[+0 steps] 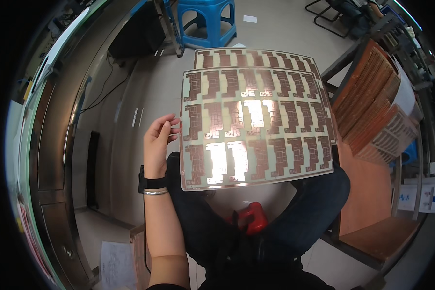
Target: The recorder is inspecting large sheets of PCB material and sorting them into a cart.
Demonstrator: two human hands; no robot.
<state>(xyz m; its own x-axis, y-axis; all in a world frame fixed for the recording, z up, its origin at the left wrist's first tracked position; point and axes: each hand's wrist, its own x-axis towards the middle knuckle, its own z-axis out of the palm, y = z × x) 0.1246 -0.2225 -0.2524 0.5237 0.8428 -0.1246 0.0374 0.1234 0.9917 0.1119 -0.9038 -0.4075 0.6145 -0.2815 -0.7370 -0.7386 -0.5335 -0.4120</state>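
Across my lap lies a large circuit board panel (pixel 263 133), pale green with rows of copper-brown stepped patterns and bright glare on it. A second, similar panel (pixel 256 59) shows from beneath along its far and right edges. My left hand (pixel 159 140) is beside the front panel's left edge, fingers loosely bent and apart. Its fingertips come very close to that edge; whether they touch cannot be made out. No part of my right hand shows.
A wooden rack (pixel 365 193) on the right holds a leaning stack of brown panels (pixel 367 92). A blue plastic stool (pixel 207 21) stands ahead. On the left runs a metal-edged bench (pixel 58 145). A red object (pixel 256 218) is below my lap. Another person sits far right.
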